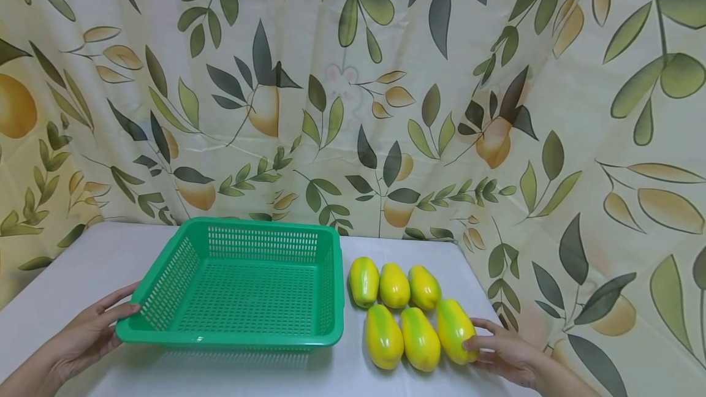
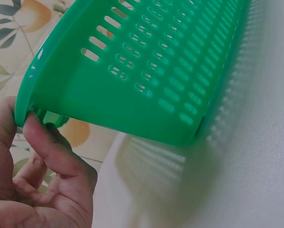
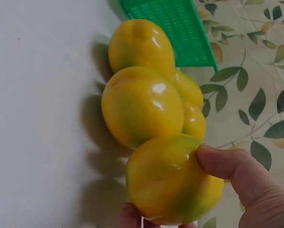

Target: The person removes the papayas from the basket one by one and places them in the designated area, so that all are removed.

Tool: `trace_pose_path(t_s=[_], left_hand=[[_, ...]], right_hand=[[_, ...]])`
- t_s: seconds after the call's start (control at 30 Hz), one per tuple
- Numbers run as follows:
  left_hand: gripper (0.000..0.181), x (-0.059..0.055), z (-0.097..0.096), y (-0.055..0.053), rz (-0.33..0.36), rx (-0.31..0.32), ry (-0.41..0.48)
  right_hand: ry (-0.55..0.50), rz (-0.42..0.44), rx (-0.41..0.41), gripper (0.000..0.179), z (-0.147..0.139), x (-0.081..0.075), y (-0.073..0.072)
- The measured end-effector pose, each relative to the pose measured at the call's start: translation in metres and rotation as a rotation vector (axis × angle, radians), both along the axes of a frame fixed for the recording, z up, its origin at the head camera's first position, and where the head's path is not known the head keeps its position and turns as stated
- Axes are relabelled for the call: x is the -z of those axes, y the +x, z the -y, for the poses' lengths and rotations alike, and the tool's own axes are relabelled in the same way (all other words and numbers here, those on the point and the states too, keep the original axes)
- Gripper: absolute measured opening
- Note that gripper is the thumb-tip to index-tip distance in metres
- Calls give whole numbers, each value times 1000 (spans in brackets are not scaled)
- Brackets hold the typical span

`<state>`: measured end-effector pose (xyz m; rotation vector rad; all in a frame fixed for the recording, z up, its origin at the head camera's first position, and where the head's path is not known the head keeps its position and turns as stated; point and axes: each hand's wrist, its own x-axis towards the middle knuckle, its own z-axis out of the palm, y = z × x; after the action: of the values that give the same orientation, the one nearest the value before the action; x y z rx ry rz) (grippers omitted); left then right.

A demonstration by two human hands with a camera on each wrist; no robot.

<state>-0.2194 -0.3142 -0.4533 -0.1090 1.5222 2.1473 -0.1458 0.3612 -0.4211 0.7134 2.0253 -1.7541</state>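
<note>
At the left of the head view, my left hand (image 1: 88, 329) pinches the near left corner of a green plastic basket (image 1: 231, 340) by its rim. In the left wrist view the thumb and fingers (image 2: 53, 147) hold that rim from above and below. Nothing lies inside the basket. My right hand (image 1: 510, 354) grips a yellow-green papaya (image 1: 455, 331), the rightmost of the near row. In the right wrist view its thumb (image 3: 237, 171) presses one side of the papaya (image 3: 172, 183), with fingertips partly hidden on the other side.
Beside the held papaya stand two more in the near row, one a yellow papaya (image 1: 421, 340). Behind them lies a far row, including a papaya (image 1: 394, 287). A white-covered table (image 1: 353, 378) bears everything, and a leaf-patterned curtain (image 1: 353, 109) hangs behind it.
</note>
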Motion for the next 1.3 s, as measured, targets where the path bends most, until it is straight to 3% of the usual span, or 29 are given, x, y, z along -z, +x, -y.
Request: trace_pose_path(t_s=[0.33,0.9,1.3], left_hand=[[32,0,0,0,4,4,22],[35,2,2,0,-24,54,73],[33,2,2,-1,-13,54,35]], right_hand=[[15,29,-50,75,-2,3,4],[34,77,-12,71,-4,12,3],[-54,86,-19,70,-7,17,2]])
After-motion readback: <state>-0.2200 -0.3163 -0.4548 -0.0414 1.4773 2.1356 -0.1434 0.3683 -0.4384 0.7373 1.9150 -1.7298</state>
